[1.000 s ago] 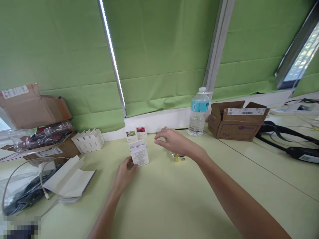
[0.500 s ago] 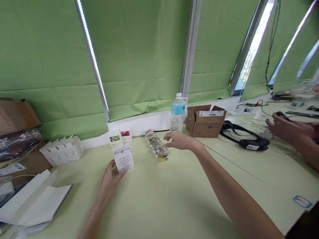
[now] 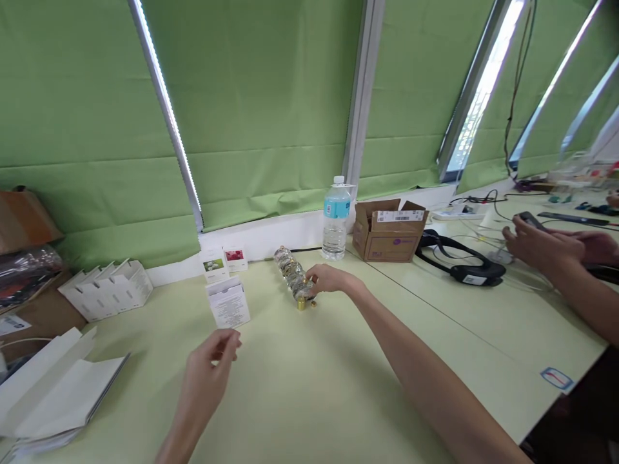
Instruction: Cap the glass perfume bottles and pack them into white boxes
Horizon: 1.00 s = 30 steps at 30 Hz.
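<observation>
Two hands: left hand (image 3: 207, 368) loosely open, empty; right hand (image 3: 329, 278) at the glassware's (image 3: 291, 272) near end, grip unclear.
White box (image 3: 229, 305): just beyond left fingers.
Gold cap (image 3: 301, 303): near right fingertips.

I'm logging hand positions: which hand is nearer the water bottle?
Right. The right hand is just in front of the water bottle; the left hand is well off to its left, nearer the camera.

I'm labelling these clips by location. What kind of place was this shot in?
Probably a shared office or workroom: there's a long worktable beneath green blinds, a headset-like device and a co-worker's hands holding a dark device.
</observation>
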### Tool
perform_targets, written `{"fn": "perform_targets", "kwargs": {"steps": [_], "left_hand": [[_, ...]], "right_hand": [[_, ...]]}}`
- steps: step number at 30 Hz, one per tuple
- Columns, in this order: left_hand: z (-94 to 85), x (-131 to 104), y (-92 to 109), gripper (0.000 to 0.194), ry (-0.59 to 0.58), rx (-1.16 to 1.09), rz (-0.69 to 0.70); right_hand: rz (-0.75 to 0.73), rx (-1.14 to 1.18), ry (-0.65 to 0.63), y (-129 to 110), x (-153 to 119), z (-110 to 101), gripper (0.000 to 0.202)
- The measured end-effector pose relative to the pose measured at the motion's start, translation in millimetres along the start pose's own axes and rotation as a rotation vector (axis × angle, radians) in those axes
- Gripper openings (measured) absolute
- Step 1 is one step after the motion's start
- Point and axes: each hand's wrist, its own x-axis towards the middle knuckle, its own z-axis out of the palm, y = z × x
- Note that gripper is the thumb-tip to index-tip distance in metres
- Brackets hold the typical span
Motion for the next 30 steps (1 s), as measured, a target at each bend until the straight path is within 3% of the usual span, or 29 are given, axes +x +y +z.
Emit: {"fn": "perform_targets", "kwargs": {"steps": [4, 9, 16, 23, 30], "left_hand": [[20.9, -11.5, -12.9, 0.033, -0.187, 0.005, -0.019], [25.5, -12.8, -13.8, 0.032, -0.249, 0.036, -0.011], [25.2, -15.1, -14.7, 0.034, -0.230, 0.022, -0.036], [25.6, -14.1, -17.2, 0.040, -0.125, 0.034, -0.082], [21.3, -10.7, -19.4, 0.057, -0.086, 0.074, -0.115]], "right_hand": [[-0.014, 0.022, -0.030, 0.0, -0.9, 1.6, 0.034], [-0.041, 0.049, -0.105, -6.2, -4.8, 0.0, 0.025], [-0.136, 0.050, -0.177, -29.9, -9.3, 6.8, 0.022], [-0.382, -0.052, -0.006, -67.0, -8.7, 33.3, 0.020], [-0.503, -0.007, -0.085, -100.7, -15.9, 60.2, 0.019]]}}
